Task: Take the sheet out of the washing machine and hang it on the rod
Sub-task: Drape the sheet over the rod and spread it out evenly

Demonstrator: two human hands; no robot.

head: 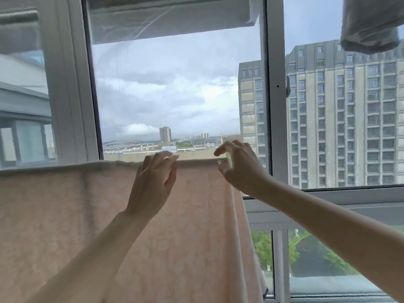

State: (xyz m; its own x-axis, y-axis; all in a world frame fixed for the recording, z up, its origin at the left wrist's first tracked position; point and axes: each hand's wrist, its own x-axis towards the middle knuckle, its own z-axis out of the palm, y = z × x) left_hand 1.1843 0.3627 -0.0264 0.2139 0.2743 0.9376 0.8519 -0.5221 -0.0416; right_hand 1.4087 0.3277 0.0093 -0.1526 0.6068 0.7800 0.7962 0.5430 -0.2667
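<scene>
Both grips hung wide at mid-frame, left hand point(153, 178) and right hand point(238, 165) holding nothing, the sheet point(87, 215) draped left-to-right just beneath their fingertips.

White-framed window point(276, 106) shows cloudy sky and grey tower blocks point(341, 114).

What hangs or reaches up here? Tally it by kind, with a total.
Pink sheet draped over the rod: 1
Grey cloth hanging at top right: 1
Hands, left hand and right hand, raised at the sheet's top edge: 2
Total: 4
</scene>
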